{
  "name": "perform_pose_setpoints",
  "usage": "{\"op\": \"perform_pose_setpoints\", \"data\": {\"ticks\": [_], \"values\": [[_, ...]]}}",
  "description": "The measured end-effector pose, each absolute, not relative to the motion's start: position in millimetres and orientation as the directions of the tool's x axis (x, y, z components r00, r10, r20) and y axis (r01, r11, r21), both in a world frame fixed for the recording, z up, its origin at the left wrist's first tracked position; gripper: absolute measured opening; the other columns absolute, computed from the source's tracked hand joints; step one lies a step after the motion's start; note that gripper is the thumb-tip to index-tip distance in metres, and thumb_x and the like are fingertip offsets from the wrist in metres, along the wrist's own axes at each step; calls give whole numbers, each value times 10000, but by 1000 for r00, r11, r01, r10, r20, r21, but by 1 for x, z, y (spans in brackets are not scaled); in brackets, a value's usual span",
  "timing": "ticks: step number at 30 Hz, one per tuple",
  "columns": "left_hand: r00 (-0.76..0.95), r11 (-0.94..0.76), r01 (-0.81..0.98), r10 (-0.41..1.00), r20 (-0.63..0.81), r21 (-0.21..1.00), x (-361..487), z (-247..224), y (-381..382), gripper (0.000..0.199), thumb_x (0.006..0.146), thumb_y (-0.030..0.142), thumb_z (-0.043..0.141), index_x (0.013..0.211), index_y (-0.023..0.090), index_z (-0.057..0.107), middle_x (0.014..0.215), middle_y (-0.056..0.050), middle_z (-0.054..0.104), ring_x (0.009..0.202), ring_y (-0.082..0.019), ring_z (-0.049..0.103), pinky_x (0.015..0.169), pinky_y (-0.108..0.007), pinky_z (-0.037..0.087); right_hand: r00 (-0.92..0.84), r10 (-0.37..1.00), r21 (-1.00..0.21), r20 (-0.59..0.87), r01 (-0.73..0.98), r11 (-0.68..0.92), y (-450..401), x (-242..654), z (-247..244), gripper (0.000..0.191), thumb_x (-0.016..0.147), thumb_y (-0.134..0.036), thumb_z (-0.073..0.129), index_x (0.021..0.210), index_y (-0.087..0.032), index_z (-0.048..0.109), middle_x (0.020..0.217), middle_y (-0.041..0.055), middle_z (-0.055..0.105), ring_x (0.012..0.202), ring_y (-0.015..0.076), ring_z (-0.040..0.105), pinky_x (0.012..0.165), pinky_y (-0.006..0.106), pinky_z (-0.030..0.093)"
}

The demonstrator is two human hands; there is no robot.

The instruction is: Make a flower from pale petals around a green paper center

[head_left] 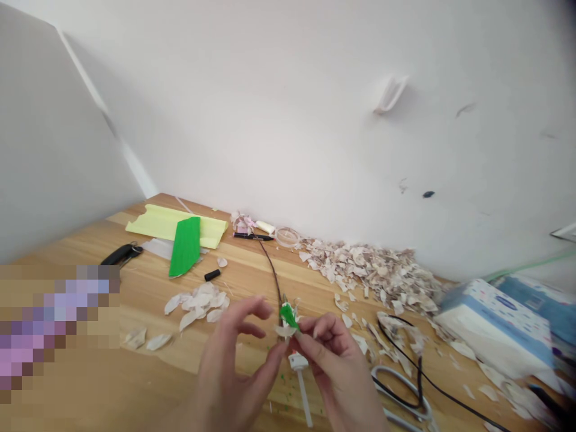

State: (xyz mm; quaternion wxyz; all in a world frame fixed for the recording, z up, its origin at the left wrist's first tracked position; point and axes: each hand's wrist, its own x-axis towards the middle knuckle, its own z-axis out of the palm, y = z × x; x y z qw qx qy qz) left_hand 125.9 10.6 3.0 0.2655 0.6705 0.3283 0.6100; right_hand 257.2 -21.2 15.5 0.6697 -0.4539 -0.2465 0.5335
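Note:
Between the fingertips of my right hand (337, 363) is a small craft flower (288, 315), with a green crepe-paper piece and pale petals. My left hand (231, 366) is at its other side, fingers curved and apart; its thumb tip is close to the lower petal, and whether it touches is unclear. Behind the flower a thin dark twig (271, 264) runs back across the table. Just below it lies a white-capped object (297, 361) with a pale strip, partly hidden by my right hand.
Loose pale petals (204, 303) lie on the left, and a large petal heap (369, 264) along the wall. Green paper (185, 246) overlaps yellow paper (153, 222). Scissors (405, 390), a black cord (432, 375) and a tissue pack (499, 324) are on the right.

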Motion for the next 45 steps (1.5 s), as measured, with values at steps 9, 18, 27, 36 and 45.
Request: {"op": "perform_pose_setpoints", "data": {"ticks": [9, 18, 27, 36, 45], "values": [[155, 138, -393, 984, -83, 909, 140, 4, 8, 528, 649, 227, 719, 1070, 189, 402, 661, 25, 652, 632, -135, 637, 525, -205, 496, 463, 869, -851, -176, -515, 102, -19, 244, 3, 329, 455, -249, 853, 533, -193, 539, 702, -32, 684, 696, 126, 623, 664, 229, 486], [155, 240, -507, 970, -186, 828, 137, 3, 6, 603, 563, 202, 796, 1046, 179, 435, 717, -15, 733, 580, -133, 671, 533, -203, 515, 563, 819, -907, 110, -280, 314, -26, 239, -14, 203, 619, -167, 768, 588, -219, 574, 772, -40, 694, 755, 126, 649, 681, 216, 519], [193, 280, -559, 959, -206, 780, 138, 6, 7, 774, 533, 197, 804, 1207, 126, 430, 726, -74, 758, 697, -181, 688, 657, -264, 520, 555, 820, -885, 143, -298, 357, -25, 236, -18, 191, 631, -143, 753, 620, -223, 581, 774, -25, 694, 765, 150, 663, 693, 249, 535], [173, 239, -527, 970, -173, 815, 134, 3, 8, 872, 561, 250, 796, 1305, 91, 369, 717, -80, 754, 810, -194, 676, 658, -246, 528, 545, 833, -903, 98, -302, 304, -28, 236, -22, 170, 615, -172, 769, 604, -224, 607, 789, -20, 701, 772, 156, 664, 713, 253, 531], [162, 212, -505, 976, -149, 837, 133, 1, 8, 851, 543, 269, 800, 1295, 154, 419, 762, -60, 757, 713, -170, 687, 681, -256, 544, 545, 825, -913, 149, -244, 327, -27, 238, -19, 173, 623, -141, 754, 610, -231, 607, 754, -30, 705, 735, 143, 666, 701, 245, 539]]}}
